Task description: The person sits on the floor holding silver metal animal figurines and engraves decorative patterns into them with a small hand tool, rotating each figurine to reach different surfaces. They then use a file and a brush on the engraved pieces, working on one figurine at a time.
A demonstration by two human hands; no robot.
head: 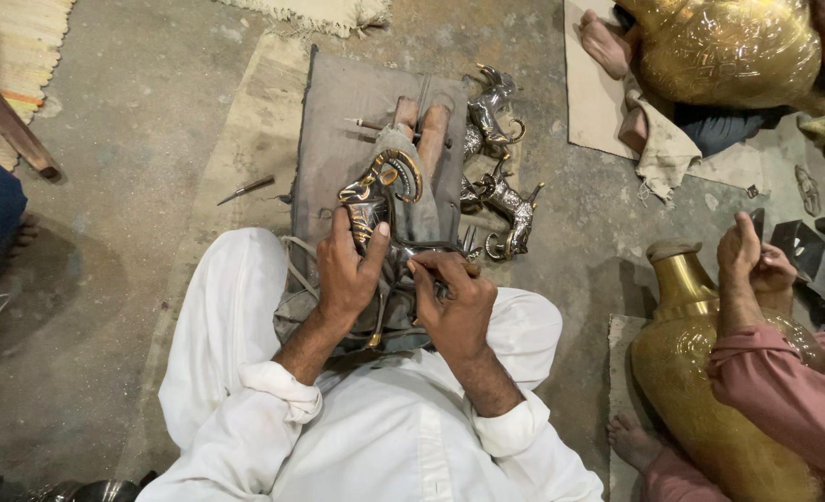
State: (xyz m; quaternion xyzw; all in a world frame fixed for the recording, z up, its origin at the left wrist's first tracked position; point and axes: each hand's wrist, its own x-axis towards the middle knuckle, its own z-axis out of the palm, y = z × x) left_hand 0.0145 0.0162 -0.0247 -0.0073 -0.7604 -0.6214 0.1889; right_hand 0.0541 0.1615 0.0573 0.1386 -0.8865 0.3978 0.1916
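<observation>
1. The left hand (345,270) is gripping a brass ram figurine (380,195), its fingers closed around the body.
2. The right hand (454,296) is pinching a thin metal tool (431,249) against the figurine.
3. The figurine is lying on a grey pad (338,121) on the concrete floor (133,139).
4. More animal figurines (501,200) are standing at the pad's right edge; a co-worker's brass vase (700,390) is sitting well apart.

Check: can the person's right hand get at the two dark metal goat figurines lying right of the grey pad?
Probably yes: the right hand sits just below the goat figurines, with bare floor between, though it currently grips a thin tool.
</observation>
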